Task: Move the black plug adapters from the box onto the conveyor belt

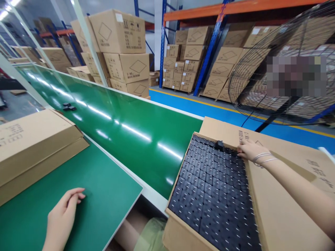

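My right hand (pixel 247 150) reaches over the far right corner of an open cardboard box (pixel 171 213). Its fingers are bent and pinch at a small black plastic part at the end of the top row, mostly hidden by the fingertips. Tight rows of black plastic parts (pixel 209 188) with small shiny metal bits fill the box. One black part (pixel 219 144) sticks up above the far row. On the left, my left hand (pixel 64 212) rests over the green tabletop (pixel 104 188), fingers loosely bent and nothing visible in them.
A green conveyor belt (pixel 136 122) runs behind, with a small black part (pixel 69 107) lying far along it. Flat cartons (pixel 39 139) sit on the tabletop at left. Stacked boxes (pixel 125 66), a shelving rack (pixel 209 52) and a large fan (pixel 288 45) stand beyond.
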{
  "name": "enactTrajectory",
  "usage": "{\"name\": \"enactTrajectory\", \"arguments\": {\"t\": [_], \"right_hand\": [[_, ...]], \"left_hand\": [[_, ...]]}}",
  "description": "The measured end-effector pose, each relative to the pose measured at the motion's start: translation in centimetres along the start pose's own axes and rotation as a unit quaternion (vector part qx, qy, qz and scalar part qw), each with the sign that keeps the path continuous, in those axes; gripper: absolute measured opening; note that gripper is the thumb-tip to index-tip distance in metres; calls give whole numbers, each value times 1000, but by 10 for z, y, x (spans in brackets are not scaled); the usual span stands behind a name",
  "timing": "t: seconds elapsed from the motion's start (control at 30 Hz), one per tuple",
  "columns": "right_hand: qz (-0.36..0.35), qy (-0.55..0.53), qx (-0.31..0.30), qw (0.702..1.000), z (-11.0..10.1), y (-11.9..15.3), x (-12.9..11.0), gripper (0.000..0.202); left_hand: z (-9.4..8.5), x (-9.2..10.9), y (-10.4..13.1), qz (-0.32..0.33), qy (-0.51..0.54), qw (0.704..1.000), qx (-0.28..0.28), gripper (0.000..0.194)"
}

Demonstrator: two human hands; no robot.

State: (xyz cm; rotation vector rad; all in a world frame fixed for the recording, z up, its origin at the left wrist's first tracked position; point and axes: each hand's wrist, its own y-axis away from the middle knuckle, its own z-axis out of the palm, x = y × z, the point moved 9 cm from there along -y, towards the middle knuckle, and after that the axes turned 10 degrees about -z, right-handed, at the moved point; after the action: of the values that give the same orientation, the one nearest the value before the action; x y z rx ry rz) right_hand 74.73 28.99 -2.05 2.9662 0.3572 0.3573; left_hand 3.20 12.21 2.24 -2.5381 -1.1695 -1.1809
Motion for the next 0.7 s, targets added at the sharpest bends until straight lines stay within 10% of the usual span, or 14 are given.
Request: {"name": "enactTrajectory", "arguments": {"t": [0.7], "right_hand": [[-2, -169, 125, 978, -4, -17, -21, 20]], "left_hand": [[2, 3, -3, 48, -5, 999, 4, 39]]}}
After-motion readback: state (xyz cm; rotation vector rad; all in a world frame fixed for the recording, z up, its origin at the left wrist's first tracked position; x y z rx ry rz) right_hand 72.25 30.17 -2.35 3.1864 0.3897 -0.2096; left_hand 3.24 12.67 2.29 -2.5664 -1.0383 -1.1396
